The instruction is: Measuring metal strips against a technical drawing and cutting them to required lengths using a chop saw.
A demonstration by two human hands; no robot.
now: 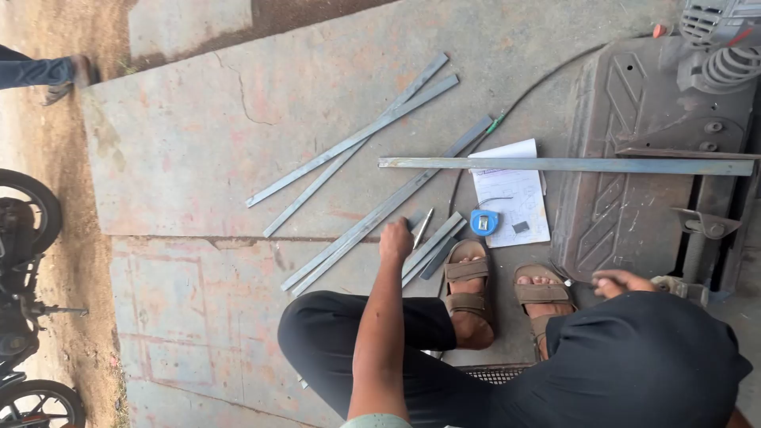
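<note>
I squat on a concrete slab in brown sandals (468, 289). My left hand (395, 239) reaches forward and is closed on the end of a short flat steel strip (432, 242), one of a few short strips lying by my left foot. A pointed metal piece (423, 227) lies just beside that hand. My right hand (621, 282) rests near my right knee, its fingers pinched on a small thin tool (567, 279) with a pale tip. Several long flat steel bars (357, 143) lie fanned out on the slab ahead of me.
A long steel bar (555, 165) lies across a white paper sheet (511, 194) and a dark metal machine base (634, 158). A blue tape measure (483, 222) sits on the paper's edge. A motorcycle (24, 301) stands at left; another person's leg (40, 71) shows at the top left.
</note>
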